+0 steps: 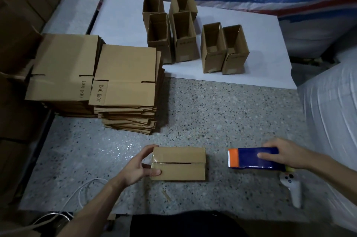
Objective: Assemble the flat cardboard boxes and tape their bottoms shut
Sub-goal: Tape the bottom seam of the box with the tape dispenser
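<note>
A small cardboard box [178,164] stands on the speckled floor with its bottom flaps folded shut and facing up, clear tape at the left end of the seam. My left hand [138,165] grips its left end, thumb on the near side and fingers over the far edge. To the right, my right hand [284,154] holds a blue and orange tape dispenser [255,158] just above the floor, its toothed blade pointing left toward the box, a gap between them. Two stacks of flat boxes [123,85] sit at the left.
Several assembled boxes [193,33] stand open-topped on a white sheet [266,58] at the back. A white controller [292,188] lies on the floor under my right wrist. A white cable [83,190] curls at the lower left. White sacks [332,113] bound the right side.
</note>
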The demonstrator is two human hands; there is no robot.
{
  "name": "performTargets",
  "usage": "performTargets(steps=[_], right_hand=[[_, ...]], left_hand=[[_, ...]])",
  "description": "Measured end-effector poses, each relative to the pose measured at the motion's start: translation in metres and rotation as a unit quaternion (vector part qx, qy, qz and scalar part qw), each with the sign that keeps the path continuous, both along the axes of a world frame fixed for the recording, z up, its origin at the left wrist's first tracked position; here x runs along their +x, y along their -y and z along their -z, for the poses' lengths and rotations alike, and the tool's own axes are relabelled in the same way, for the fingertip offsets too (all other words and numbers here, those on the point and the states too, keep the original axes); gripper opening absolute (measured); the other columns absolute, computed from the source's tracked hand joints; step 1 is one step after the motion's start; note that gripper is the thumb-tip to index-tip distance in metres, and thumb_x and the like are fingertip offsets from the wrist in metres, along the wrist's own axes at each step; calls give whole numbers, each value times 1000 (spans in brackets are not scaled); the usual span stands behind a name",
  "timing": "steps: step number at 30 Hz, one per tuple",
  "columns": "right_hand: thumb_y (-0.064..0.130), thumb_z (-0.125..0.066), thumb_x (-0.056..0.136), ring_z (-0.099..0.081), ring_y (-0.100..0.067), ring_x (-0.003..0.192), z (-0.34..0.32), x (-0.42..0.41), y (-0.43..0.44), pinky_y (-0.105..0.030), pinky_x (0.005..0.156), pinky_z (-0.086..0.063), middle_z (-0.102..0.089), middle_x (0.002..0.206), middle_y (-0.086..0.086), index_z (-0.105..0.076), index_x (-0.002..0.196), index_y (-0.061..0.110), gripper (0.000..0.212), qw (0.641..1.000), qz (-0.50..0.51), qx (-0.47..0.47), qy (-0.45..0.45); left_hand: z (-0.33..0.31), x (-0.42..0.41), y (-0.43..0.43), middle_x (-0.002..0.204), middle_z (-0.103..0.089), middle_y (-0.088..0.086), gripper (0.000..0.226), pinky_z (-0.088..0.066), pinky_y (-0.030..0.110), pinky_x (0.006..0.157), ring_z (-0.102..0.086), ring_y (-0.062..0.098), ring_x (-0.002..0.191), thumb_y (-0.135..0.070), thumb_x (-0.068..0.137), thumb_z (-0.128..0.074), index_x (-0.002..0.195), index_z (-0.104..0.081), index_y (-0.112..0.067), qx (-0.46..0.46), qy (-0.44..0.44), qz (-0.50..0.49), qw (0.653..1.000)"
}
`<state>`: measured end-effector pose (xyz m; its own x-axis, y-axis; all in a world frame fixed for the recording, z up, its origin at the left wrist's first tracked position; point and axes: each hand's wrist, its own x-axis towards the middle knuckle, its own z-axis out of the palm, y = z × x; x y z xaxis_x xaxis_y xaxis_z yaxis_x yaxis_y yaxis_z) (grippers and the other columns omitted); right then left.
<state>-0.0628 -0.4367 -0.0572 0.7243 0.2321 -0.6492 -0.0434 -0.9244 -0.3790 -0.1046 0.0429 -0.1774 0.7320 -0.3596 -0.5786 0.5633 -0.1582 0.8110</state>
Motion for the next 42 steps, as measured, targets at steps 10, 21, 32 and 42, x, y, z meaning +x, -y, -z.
performTargets(steps=[10,21,32,42], right_hand=[[65,-52,92,-56,-6,55,41,-10,-95,-23,52,-41,-58,60,7,-59,71,22,48,989,-30,-142,2],[59,-50,90,-50,-13,49,49,17,-125,-26,50,-32,-52,55,6,-51,62,22,47,984,-61,-149,75],[60,-36,99,-66,-19,81,101,-55,-138,-28,63,-47,-65,86,2,-54,120,35,37,975,70,-195,75],[46,-57,94,-53,-29,124,117,-66,-157,-42,103,-47,-53,138,-13,-41,142,10,62,935,304,-181,12]], left_hand=[[-5,-3,6,140,-52,-16,73,-59,34,73,-71,26,96,3,78,-80,135,-48,-30,-6,-36,-21,999],[-14,-1,9,137,-51,-19,75,-58,29,69,-71,14,93,1,77,-81,135,-47,-32,13,-48,-9,999],[-15,-1,12,139,-50,-15,74,-58,29,70,-58,22,114,0,78,-79,132,-48,-39,39,-66,-23,997],[-20,0,30,124,-53,4,73,-45,33,67,-55,23,94,10,79,-56,133,-41,-37,45,-106,-59,992]])
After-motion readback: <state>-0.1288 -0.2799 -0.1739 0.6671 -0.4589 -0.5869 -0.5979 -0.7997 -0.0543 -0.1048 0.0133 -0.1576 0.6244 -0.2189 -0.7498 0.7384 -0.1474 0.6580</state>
